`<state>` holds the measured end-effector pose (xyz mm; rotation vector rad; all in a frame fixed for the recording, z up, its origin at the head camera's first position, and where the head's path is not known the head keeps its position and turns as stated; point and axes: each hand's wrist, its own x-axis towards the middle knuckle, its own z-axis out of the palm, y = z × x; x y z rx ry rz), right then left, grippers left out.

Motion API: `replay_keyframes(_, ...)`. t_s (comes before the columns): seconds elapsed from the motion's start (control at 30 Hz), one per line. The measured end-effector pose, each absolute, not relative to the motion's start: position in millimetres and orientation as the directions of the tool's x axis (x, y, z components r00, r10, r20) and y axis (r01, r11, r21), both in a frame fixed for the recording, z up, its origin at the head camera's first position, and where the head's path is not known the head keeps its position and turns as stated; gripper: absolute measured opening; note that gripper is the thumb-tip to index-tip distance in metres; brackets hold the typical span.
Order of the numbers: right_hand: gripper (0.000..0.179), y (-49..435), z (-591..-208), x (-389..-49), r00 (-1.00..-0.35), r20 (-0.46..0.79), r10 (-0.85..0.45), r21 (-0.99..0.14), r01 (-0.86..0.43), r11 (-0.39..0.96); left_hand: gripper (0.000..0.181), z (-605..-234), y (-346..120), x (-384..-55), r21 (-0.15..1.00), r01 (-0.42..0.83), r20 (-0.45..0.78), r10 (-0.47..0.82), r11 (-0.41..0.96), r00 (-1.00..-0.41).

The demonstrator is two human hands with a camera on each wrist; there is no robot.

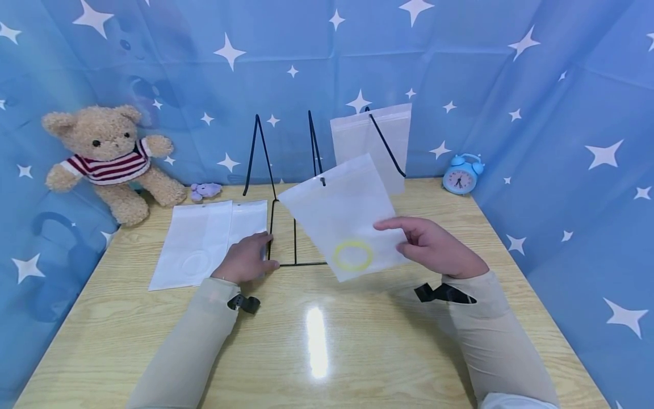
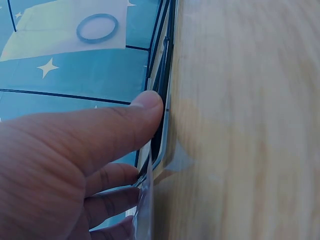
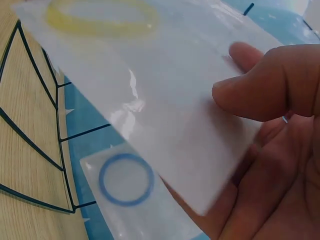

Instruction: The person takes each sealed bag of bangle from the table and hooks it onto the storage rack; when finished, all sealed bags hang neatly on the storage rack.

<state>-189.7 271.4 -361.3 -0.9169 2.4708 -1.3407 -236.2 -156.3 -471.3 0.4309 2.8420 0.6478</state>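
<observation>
Pinched by the right hand [image 1: 434, 247], the yellow-ringed pouch [image 1: 342, 210] tilts at the middle prong [image 1: 311, 122] of the black rack [image 1: 306, 264], long axis slanting down rightward, ring end low, while the left hand [image 1: 246, 258] grips the rack.

Four white bags [image 1: 352, 210] are being counted: one is being pinched by the right hand [image 1: 434, 247], one is being hung beyond it, and two are being laid out beside the left hand [image 1: 246, 258]. Three rings are being shown: one yellow ring [image 1: 353, 255] and one blue ring [image 3: 126, 179] near the right hand, one pale ring [image 1: 196, 263] by the left. One black rack [image 1: 306, 264] with three prongs [image 1: 251, 155] is being seen between the hands. Beyond the left hand, one teddy bear [image 1: 114, 165] and one purple toy [image 1: 206, 191] are being displayed; beyond the right, one clock [image 1: 462, 173].
</observation>
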Motion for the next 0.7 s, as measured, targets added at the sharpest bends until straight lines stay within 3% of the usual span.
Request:
replay_keyframes(0.17, 0.041, 270.9, -362.5, -192.2, -0.798, 0.117, -0.591, -0.808, -0.423, 0.411, 0.078, -472.0, -156.8, -236.9, 0.446, 0.243, -0.120, 0.326, 0.861, -0.938)
replay_keyframes(0.3, 0.039, 271.5, -363.5, -194.2, -0.785, 0.086, -0.613, -0.812, -0.412, 0.414, 0.079, -473.4, -157.2, -237.6, 0.450, 0.238, -0.121, 0.323, 0.861, -0.939)
replay_keyframes(0.47, 0.046, 273.3, -365.4, -196.1, -0.770, 0.031, -0.638, -0.814, -0.390, 0.431, 0.079, -474.8, -157.0, -239.3, 0.448, 0.233, -0.125, 0.319, 0.863, -0.940)
replay_keyframes(0.7, 0.056, 274.5, -369.7, -195.5, -0.774, -0.064, -0.630, -0.881, -0.252, 0.400, 0.079, -473.1, -156.3, -237.0, 0.453, 0.224, -0.133, 0.314, 0.863, -0.940)
